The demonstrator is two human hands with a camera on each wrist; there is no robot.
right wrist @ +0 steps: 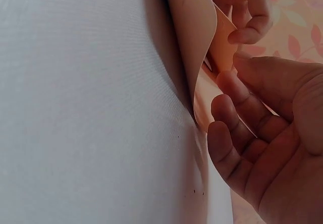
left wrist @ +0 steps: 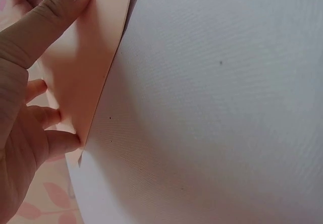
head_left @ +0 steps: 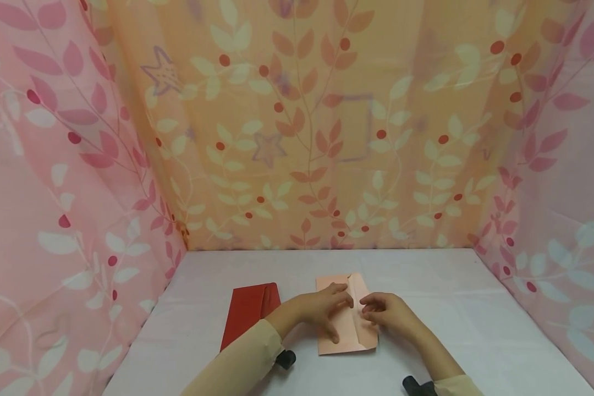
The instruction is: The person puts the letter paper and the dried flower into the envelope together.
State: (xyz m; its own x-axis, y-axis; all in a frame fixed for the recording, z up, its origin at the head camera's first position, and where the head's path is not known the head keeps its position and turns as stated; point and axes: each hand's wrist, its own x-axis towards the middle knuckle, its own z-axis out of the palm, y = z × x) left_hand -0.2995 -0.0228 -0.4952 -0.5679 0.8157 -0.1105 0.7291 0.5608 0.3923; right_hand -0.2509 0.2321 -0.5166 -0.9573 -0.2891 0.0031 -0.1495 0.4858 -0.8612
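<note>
From the head camera, a pale pink folded paper (head_left: pixel 346 324) lies flat on the white tablecloth (head_left: pixel 475 308), near the front middle of the table. The left hand (head_left: pixel 322 311) rests on the paper's left half with fingers spread and laid flat across it. The right hand (head_left: pixel 388 312) sits at the paper's right edge, fingers curled in toward the centre fold, meeting the left fingertips there. A dark red folded paper (head_left: pixel 249 313) lies left of the pink paper, partly under the left sleeve (head_left: pixel 242 363). Leaf-patterned fabric walls (head_left: pixel 297 137) stand behind and to both sides of the pink paper.

From the left wrist camera, the left hand (left wrist: pixel 20 108) presses the pink paper (left wrist: pixel 86 67) down, the thumb along its upper part and the fingertips at its lower corner; the paper's edge lies on the tablecloth (left wrist: pixel 217 113).

From the right wrist camera, the right hand (right wrist: pixel 267 143) has its fingers loosely curved against the pink paper (right wrist: pixel 194 37), whose edge lifts off the tablecloth (right wrist: pixel 86 103). Whether it pinches the flap cannot be told. The left fingers (right wrist: pixel 247 17) pinch the flap above.
</note>
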